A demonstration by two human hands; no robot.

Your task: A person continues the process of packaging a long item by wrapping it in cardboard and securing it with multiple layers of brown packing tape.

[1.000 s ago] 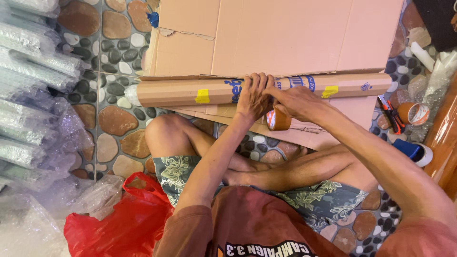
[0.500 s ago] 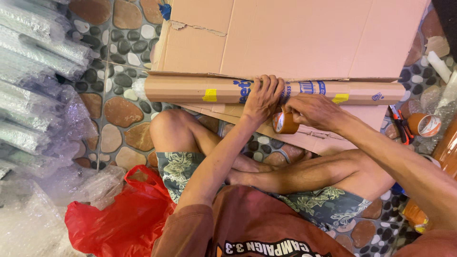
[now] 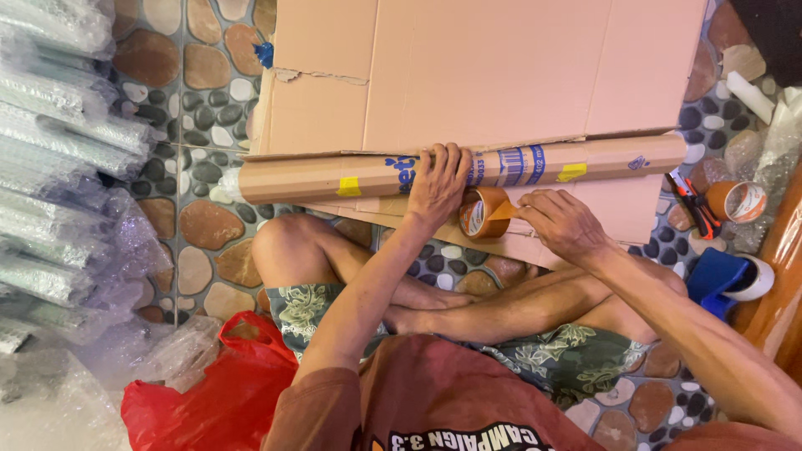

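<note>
Floor (image 3: 209, 225): rounded pebble-pattern tiles, brown and grey, glossy. Person sits cross-legged on it.

Far left: stack of bubble-wrap rolls (image 3: 58, 167), clear, crinkled. Below them a red plastic bag (image 3: 221, 392), soft and creased; contents not visible.

Centre: flat corrugated cardboard sheet (image 3: 493, 67), tan, one torn edge at upper left. Along its near edge lies a long cardboard-wrapped tube (image 3: 317, 177), cylindrical, brown, with yellow tape patches and blue print.

Left hand (image 3: 439, 184): palm down on the tube, fingers draped over it, pressing rather than closing around it; thumb side sits against the brown tape roll (image 3: 483, 213). Roll stands on edge just below the tube, on a cardboard flap.

Right hand (image 3: 561, 224): fingers pinched on the loose tape end pulled from the roll, a short strip between roll and fingertips.

Right: red-handled cutter (image 3: 692, 203), second tape roll (image 3: 735, 200), blue tape dispenser (image 3: 717, 280), all on the floor, well apart from the hands.
</note>
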